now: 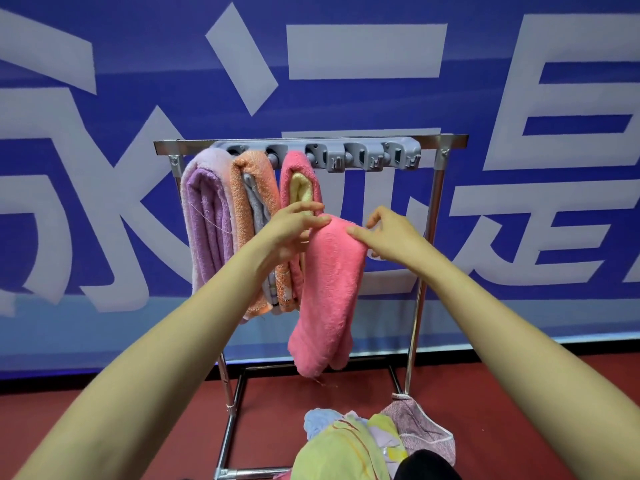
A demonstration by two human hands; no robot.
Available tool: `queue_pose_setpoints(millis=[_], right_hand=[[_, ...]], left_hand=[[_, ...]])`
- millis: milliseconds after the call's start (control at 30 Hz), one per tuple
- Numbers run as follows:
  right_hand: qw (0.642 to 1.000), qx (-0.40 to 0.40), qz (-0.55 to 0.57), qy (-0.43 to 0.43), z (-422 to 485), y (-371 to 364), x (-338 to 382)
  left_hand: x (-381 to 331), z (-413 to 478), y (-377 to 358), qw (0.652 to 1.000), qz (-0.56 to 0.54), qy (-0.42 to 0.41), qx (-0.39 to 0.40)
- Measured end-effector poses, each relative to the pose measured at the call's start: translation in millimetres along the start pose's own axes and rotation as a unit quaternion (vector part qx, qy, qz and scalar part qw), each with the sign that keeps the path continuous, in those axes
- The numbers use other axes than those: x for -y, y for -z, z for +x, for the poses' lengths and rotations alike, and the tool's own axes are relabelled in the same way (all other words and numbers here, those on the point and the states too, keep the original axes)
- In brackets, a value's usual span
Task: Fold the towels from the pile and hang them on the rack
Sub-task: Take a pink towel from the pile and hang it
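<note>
A folded pink towel [330, 289] hangs doubled over in the air in front of the metal rack [436, 188], its fold at the top. My left hand [291, 230] holds the fold's left side, fingers stretched over the top. My right hand [388, 233] pinches the fold's right side, thumb on the front and fingers curled behind. On the rack's left part hang a purple towel [207, 223], an orange towel [247, 202] with grey cloth inside, and a pink towel with yellow inside [299, 181]. The pile of loose towels [360, 441] lies on the floor below.
A grey clip bar [367, 155] runs under the rack's top rail, its right clips bare. The rack's base frame [232, 410] stands on a red floor. Behind is a blue banner wall [346, 98] with large white characters. A dark shape [426, 465] shows at the bottom edge.
</note>
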State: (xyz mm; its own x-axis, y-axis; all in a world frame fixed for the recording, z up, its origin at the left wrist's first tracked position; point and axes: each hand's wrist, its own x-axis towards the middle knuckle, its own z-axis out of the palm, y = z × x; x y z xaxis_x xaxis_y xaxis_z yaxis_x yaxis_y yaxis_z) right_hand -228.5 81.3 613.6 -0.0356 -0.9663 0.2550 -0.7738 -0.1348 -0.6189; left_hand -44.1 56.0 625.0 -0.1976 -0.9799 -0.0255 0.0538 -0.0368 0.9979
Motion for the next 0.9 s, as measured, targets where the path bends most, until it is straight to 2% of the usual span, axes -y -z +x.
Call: queue_pose_setpoints(millis=[67, 133, 300, 400, 500, 600, 667, 733, 800, 900], right_hand=[[0.997, 0.037, 0.049, -0.050, 0, -2, -4], [0.984, 0.075, 0.148, -0.073, -2, -4, -6], [0.930, 0.018, 0.366, -0.038, 0, -6, 0], [0.941, 0.033, 0.338, -0.008, 4, -5, 7], [0.980, 0.007, 0.197, 0.017, 6, -5, 13], [0.993, -0.012, 0.109, 0.052, 2, -3, 21], [0.992, -0.009, 0.101, 0.079, -1, 0, 24], [0.989, 0.032, 0.110, 0.090, -2, 4, 24], [0.980, 0.078, 0.170, 0.074, 0, 10, 23], [0.963, 0.071, 0.255, 0.056, 8, 15, 17]], left_hand=[[-2, -2, -1, 1.000, -0.025, 0.006, 0.003], [-2, -4, -1, 0.999, -0.031, 0.004, 0.011], [2, -6, 4, 0.999, -0.022, -0.039, 0.014], [4, -8, 8, 0.996, 0.028, -0.081, -0.010], [2, -9, 9, 0.993, 0.070, -0.093, -0.023], [0, -5, 8, 0.994, 0.062, -0.071, -0.049], [-1, -4, 7, 0.997, 0.030, -0.046, -0.048], [-4, -6, 6, 0.999, 0.017, -0.043, -0.023], [-9, -8, 4, 0.998, 0.012, -0.055, 0.013], [-17, -12, 3, 0.995, 0.005, -0.068, 0.069]])
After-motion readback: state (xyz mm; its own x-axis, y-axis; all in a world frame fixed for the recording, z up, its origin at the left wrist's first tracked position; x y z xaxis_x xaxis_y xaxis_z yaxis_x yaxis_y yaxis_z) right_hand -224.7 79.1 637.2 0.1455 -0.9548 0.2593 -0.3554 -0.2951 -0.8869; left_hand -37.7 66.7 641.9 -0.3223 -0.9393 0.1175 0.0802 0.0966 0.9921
